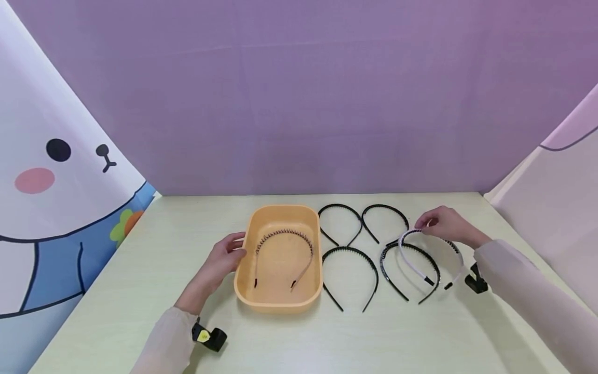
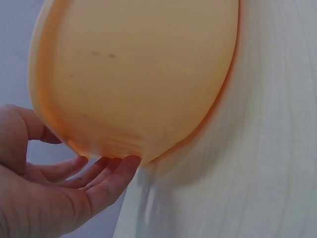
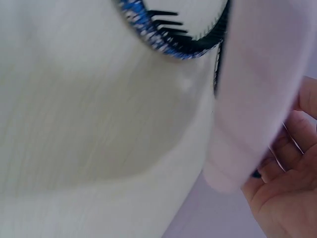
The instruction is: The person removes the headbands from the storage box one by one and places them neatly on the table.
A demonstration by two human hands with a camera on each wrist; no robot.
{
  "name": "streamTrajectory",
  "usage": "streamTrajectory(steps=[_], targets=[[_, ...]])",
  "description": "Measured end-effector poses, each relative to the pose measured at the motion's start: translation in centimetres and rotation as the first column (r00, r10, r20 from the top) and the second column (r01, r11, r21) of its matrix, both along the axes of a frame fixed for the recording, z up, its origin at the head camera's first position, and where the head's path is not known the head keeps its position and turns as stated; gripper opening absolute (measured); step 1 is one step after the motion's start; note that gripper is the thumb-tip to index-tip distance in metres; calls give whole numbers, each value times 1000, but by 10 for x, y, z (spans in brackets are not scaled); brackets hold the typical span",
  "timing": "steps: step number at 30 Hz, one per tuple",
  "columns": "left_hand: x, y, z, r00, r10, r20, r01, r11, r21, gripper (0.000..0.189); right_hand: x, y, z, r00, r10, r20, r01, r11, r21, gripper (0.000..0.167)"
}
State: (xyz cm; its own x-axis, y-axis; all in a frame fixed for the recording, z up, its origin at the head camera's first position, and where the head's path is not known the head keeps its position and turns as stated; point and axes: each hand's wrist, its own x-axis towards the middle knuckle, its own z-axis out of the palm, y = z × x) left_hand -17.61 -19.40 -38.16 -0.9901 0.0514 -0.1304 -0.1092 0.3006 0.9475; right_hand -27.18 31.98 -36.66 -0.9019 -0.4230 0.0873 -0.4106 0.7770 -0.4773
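Observation:
My left hand [image 1: 224, 259] grips the left rim of an orange plastic tub [image 1: 282, 307], thumb at the edge and fingers against its outer side, as the left wrist view also shows. Inside the tub lies a thin toothed headband [image 1: 285, 231] with dark tips. My right hand [image 1: 446, 227] pinches a pale headband [image 1: 411, 266] with dark teeth and black tips by its top. It is raised over a dark headband [image 1: 384, 265] on the table. In the right wrist view the pale band [image 3: 257, 99] looms blurred beside the fingers, near a blue glittery headband [image 3: 143, 22].
Three more black headbands lie right of the tub: one [image 1: 349, 249] in front, another [image 1: 340, 205] behind it and a third [image 1: 385, 206] at the back right. A purple cloth [image 1: 327, 104] rises along the table's far edge.

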Motion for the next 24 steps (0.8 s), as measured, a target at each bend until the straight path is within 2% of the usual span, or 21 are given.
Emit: streamTrajectory(steps=[5, 12, 24], targets=[[0, 1, 1, 1000, -1, -1, 1, 1000, 2, 52, 3, 10, -4, 1000, 9, -18, -9, 1000, 17, 10], [-2, 1, -1, 1000, -1, 4, 1, 1000, 5, 51, 8, 20, -5, 1000, -13, 14, 12, 999, 39, 10], [-2, 0, -2, 1000, -4, 3, 4, 1000, 0, 51, 14, 42, -11, 1000, -25, -15, 26, 997, 78, 9]])
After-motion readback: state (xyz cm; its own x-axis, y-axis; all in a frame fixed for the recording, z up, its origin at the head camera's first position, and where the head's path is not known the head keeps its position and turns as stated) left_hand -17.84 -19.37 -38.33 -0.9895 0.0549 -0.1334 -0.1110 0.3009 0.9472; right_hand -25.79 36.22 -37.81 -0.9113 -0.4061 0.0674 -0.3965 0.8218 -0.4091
